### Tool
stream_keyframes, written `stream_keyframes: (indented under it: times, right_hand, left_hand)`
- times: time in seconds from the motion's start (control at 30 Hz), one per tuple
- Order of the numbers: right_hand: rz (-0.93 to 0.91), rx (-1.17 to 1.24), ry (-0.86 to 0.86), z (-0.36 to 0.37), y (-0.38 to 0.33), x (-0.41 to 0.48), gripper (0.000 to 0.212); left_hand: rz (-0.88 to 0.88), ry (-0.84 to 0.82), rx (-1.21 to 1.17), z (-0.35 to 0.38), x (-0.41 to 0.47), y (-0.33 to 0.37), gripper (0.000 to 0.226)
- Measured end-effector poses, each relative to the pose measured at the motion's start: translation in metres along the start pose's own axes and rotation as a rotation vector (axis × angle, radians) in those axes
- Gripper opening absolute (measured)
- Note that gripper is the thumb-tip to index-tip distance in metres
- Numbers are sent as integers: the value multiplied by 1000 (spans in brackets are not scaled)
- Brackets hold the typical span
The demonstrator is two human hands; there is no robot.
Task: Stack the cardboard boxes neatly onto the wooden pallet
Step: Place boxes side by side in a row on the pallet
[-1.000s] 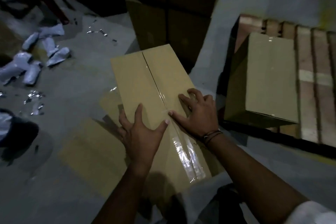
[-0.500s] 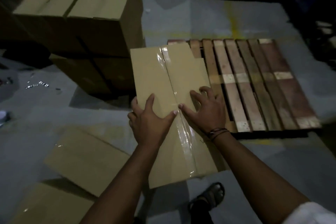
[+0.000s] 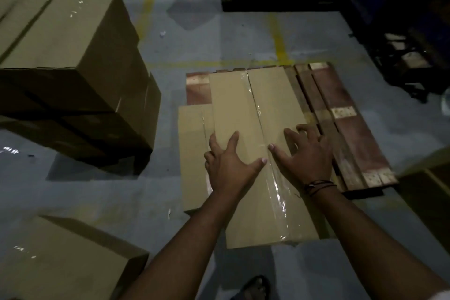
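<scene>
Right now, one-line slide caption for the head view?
Left hand and right hand spread on a taped cardboard box above the wooden pallet, beside a lower box.

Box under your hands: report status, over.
Left hand and right hand flat on top of the box. Box over the pallet, left side, overlapping a lower box. Slats to the right bare.

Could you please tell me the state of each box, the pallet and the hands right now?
Taped box: sealed, under both hands.
Second box: closed, partly hidden behind taped box.
Left hand: fingers spread, pressing taped box.
Right hand: fingers spread, pressing taped box.
Wooden pallet: right slats bare.
Stacked boxes: closed, on the floor.
</scene>
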State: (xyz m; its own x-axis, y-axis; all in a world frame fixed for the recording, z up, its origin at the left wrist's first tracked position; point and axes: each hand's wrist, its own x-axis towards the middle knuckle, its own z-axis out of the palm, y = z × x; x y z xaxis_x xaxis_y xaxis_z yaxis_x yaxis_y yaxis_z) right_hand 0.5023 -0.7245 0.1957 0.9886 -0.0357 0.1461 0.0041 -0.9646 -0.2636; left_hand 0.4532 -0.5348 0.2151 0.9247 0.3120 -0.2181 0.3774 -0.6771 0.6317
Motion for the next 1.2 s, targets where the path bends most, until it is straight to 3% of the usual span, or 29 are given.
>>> stream_keyframes:
  times: [0.2,0.47,0.63,0.9,1.07,1.2]
  right_hand:
    - [19,-32,-19,15,67,54,67]
    - [14,-53,-136,77,107,117,65]
    - [5,-53,-327,119,126,138,77]
    - [-40,-28,-370,220,132,150,79]
    - [26,42,-430,262,127,148,75]
    - [21,35,-495,281,132,146,75]
  left_hand:
    - [53,-101,-35,64,48,34,100]
    - [-21,-170,-48,133,117,36,97]
    - [-34,-216,-51,170,144,15,93]
    - [-119,-358,83,215,194,-41,103]
    - [-75,-305,187,237,213,-67,108]
    - [-148,-300,204,247,225,-69,106]
